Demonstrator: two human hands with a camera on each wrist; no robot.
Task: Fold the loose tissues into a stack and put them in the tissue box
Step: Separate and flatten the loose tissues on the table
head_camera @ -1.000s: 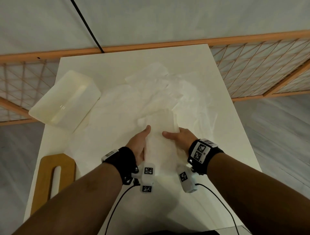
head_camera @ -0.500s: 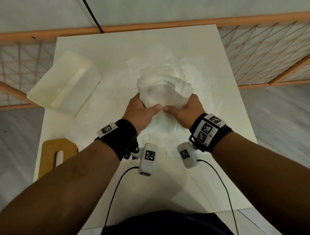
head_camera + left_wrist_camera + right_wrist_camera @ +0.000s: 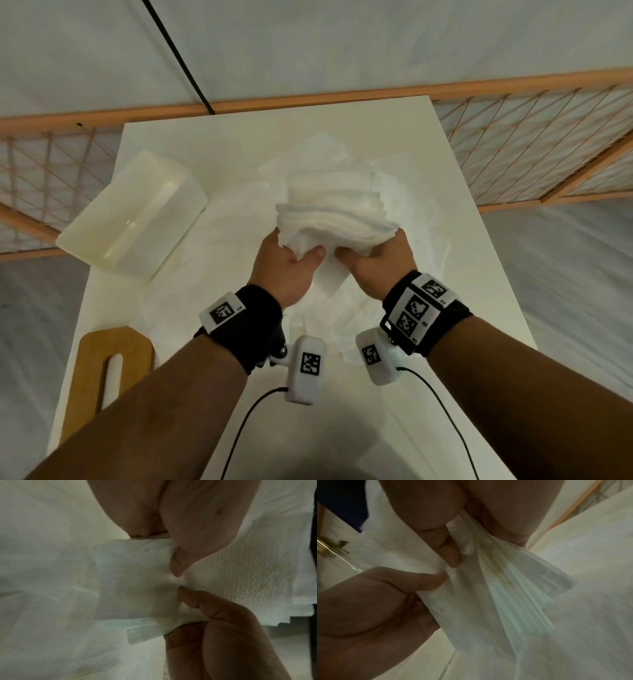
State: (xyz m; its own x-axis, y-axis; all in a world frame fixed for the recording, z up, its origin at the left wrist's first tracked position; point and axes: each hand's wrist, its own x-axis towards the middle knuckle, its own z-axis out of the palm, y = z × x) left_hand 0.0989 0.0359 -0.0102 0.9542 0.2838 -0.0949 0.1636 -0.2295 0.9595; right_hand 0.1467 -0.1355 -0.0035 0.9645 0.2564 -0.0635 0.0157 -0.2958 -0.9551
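The white tabletop fills the head view, and across its middle we see loose tissues spread flat and overlapping. Our tissue box, pale and open, sits at about ten o'clock from our hands, well apart from them, skewed to the tabletop's edges. At eight o'clock near the left edge lies a wooden lid with a slot, probably the box's cover.

What has changed is the bundle. A second ago we had a folded strip pressed flat on the tabletop between our hands; half a second ago we had gathered it up; now we hold the folded stack of tissues lifted clear of the sheets below, its layered edges fanning away from us toward twelve o'clock.

Our left hand grips the stack's near left end, thumb on top and fingers curled under. Our right hand grips the near right end likewise. In the wrist views the two thumbs almost meet on the top sheet.

We judge the folding of this batch done and the carry to the box about to start. The far edges splay, so sheets may slip out on the way, and the sheets left on the tabletop remain to be folded.
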